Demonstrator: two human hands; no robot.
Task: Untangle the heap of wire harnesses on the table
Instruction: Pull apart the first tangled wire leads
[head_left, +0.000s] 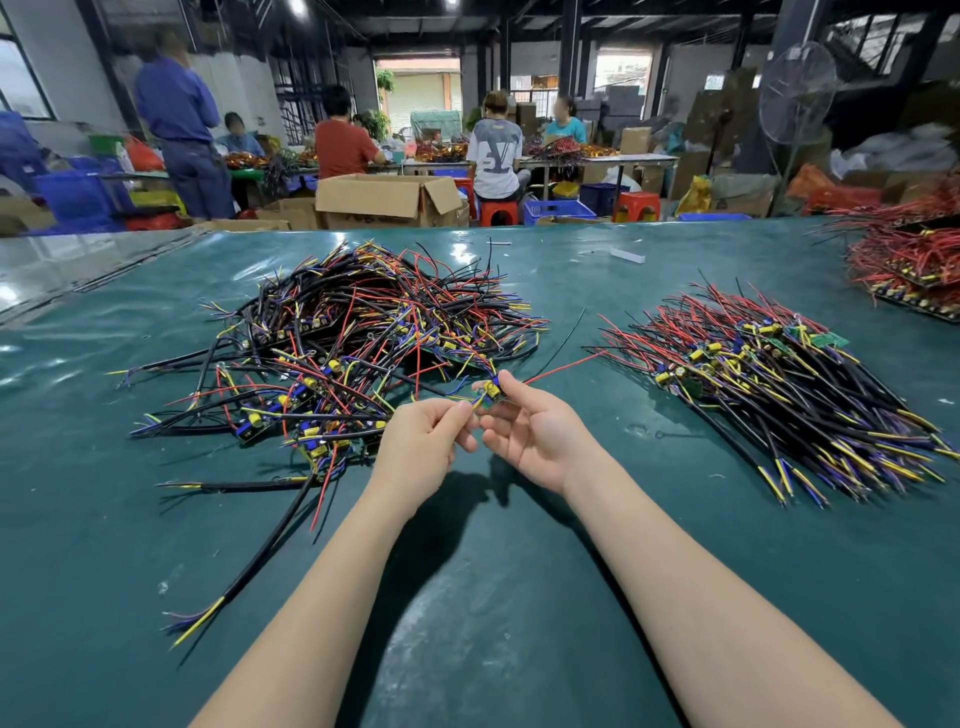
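Observation:
A tangled heap of wire harnesses (358, 332), black, red, yellow and blue wires with small circuit boards, lies on the green table (467, 597) at centre left. My right hand (535, 431) pinches one small board (491, 392) with yellow parts, just in front of the heap. A red wire (563, 366) runs from that board up to the right. My left hand (421, 441) pinches the yellow and blue wires beside that board. A sorted pile of harnesses (779, 384) lies to the right, its wires roughly parallel.
Another stack of red-wired boards (914, 260) sits at the far right edge. One long black cable (254, 566) trails toward me from the heap. Small white scraps (626, 254) lie at the far side. Beyond the table are cardboard boxes (384, 200), stools and several seated workers.

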